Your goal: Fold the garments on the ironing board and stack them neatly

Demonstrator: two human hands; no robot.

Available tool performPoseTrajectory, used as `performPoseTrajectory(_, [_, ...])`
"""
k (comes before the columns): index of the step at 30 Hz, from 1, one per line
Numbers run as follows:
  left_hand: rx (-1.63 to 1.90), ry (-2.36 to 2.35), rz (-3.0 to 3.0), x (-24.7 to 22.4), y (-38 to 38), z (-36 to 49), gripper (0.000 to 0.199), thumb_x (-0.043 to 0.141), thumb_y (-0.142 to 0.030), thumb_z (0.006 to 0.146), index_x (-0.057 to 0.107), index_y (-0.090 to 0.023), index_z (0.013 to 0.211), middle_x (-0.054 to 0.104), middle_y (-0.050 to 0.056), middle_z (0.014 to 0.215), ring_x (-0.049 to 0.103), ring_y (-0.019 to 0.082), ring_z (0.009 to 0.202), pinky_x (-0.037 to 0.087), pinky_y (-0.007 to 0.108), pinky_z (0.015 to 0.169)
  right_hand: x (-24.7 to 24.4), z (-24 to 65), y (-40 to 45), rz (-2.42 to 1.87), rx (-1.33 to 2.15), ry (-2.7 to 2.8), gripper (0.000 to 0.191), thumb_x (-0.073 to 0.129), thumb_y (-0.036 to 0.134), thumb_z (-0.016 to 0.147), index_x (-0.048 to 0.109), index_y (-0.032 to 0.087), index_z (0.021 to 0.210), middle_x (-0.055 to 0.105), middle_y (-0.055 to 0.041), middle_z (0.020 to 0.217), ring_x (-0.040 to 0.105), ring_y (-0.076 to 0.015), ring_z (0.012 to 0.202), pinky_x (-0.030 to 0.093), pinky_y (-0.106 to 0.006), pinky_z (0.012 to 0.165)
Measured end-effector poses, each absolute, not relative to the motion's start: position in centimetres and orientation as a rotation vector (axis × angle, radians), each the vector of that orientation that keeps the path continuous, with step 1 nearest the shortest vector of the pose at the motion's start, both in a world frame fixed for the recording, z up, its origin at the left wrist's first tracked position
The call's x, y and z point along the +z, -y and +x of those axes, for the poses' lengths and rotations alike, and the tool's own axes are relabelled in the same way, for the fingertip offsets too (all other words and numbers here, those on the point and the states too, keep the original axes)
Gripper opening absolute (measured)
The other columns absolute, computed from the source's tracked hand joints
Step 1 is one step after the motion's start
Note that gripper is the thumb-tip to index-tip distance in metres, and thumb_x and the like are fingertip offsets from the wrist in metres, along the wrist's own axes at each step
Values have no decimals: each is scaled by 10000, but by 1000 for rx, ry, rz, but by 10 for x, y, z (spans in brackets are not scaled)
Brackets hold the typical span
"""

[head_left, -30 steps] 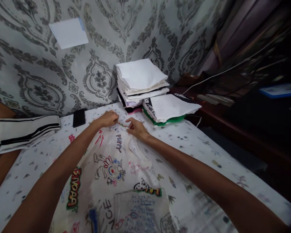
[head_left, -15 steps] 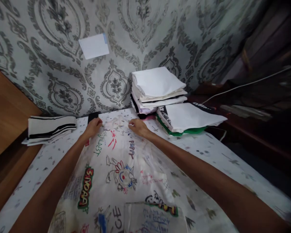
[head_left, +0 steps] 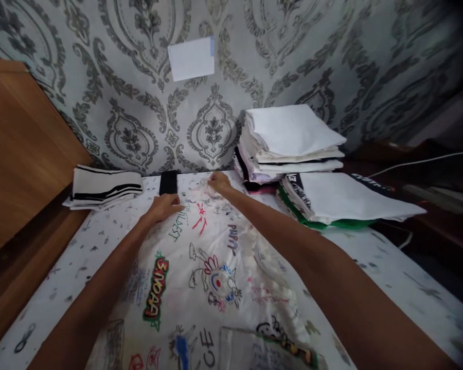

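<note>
A white shirt (head_left: pixel 193 262) covered in coloured marker writing and drawings lies spread before me, its far end toward the wall. My right hand (head_left: pixel 219 182) is closed on bunched cloth at that far end. Along the shirt's left edge, beside green lettering, rests my left hand (head_left: pixel 165 206), its thumb and fingers slightly apart and touching the fabric. Just beyond the left hand lies a flat black object (head_left: pixel 168 182). A clear pocket or patch with writing (head_left: pixel 247 349) shows on the near part of the shirt.
Folded white and striped cloth (head_left: pixel 106 186) sits at the left by a wooden panel (head_left: pixel 31 133). Two stacks of folded clothes, a taller stack (head_left: pixel 293 133) and a lower stack (head_left: pixel 343 198), stand at the right. A patterned curtain (head_left: pixel 212 118) hangs behind, with white paper (head_left: pixel 192 59) on it.
The view has turned left. My left hand has come nearer along the shirt's left edge and its fingers have loosened. My right hand has reached farther away, gathering the far end.
</note>
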State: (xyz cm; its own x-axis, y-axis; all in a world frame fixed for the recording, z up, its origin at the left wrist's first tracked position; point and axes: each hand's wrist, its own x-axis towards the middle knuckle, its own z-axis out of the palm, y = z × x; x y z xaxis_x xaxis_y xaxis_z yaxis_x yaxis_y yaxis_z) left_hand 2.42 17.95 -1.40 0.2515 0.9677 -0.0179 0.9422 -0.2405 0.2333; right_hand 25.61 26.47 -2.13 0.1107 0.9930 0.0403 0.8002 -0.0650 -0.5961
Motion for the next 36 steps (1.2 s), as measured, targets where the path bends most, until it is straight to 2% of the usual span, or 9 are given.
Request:
performPoseTrajectory(3, [208,-1763,2368,-16,-180,21,182,602,-396,860,663,-226,884,695,43,946,609,247,969,429,344,818,-24,266,-265,-1823,464,1675,274,476,270,904,660,170,1081,715,-64,1042,649,-187,929,491,-264,774])
performPoseTrajectory(8, [325,-1837,2477,-17,-169,27,166,515,-299,930,633,-199,988,647,104,1087,569,281,1081,428,419,940,-33,274,-259,-1779,454,1609,266,465,221,902,644,169,1092,714,-86,1019,640,-211,924,497,-292,807])
performPoseTrajectory(12, [427,-1799,2556,-24,-137,36,344,498,-259,943,544,-184,1275,568,152,1353,490,305,1283,343,505,1097,-34,270,-252,-1795,477,1592,345,417,173,909,600,141,1200,698,-131,1080,643,-232,955,497,-342,886])
performPoseTrajectory(17, [412,-1638,2534,-45,-80,18,592,425,-449,987,333,-198,1516,353,167,1601,305,288,1489,250,520,1189,-34,264,-210,-1655,333,1816,451,430,237,931,501,126,1362,540,-196,1397,515,-310,1274,410,-456,1070])
performPoseTrajectory(20, [240,-1831,2402,-50,-56,-16,664,359,-544,989,298,-187,1546,304,162,1631,226,278,1529,192,516,1218,-47,270,-169,-1385,200,2256,493,423,324,964,462,151,1424,419,-170,1546,363,-292,1440,320,-463,1165])
performPoseTrajectory(23, [92,-2057,2245,-43,-47,-56,665,311,-538,996,300,-170,1550,262,153,1647,184,269,1541,183,520,1222,-60,285,-140,-1370,203,2501,539,391,429,991,417,197,1477,360,-124,1604,285,-264,1496,229,-476,1218])
performPoseTrajectory(29, [46,-2322,2043,-24,-31,-76,645,285,-448,1008,267,-106,1554,199,199,1654,150,304,1546,159,604,1203,-49,304,-116,-1618,179,2431,556,346,422,1009,433,116,1465,349,-189,1599,255,-309,1507,237,-512,1209])
performPoseTrajectory(32, [177,-2172,2205,-32,-7,-44,687,296,-482,1003,233,-88,1563,164,205,1662,129,292,1550,179,535,1219,-43,295,-84,-1563,124,2442,550,350,439,1012,413,160,1482,319,-148,1623,208,-287,1526,178,-520,1230])
performPoseTrajectory(36, [191,-1870,2391,-48,28,-11,705,297,-565,993,259,-154,1566,229,153,1658,169,251,1545,182,447,1234,-45,285,-34,-1470,171,2538,569,349,465,1015,381,175,1504,273,-136,1643,184,-267,1534,160,-515,1238])
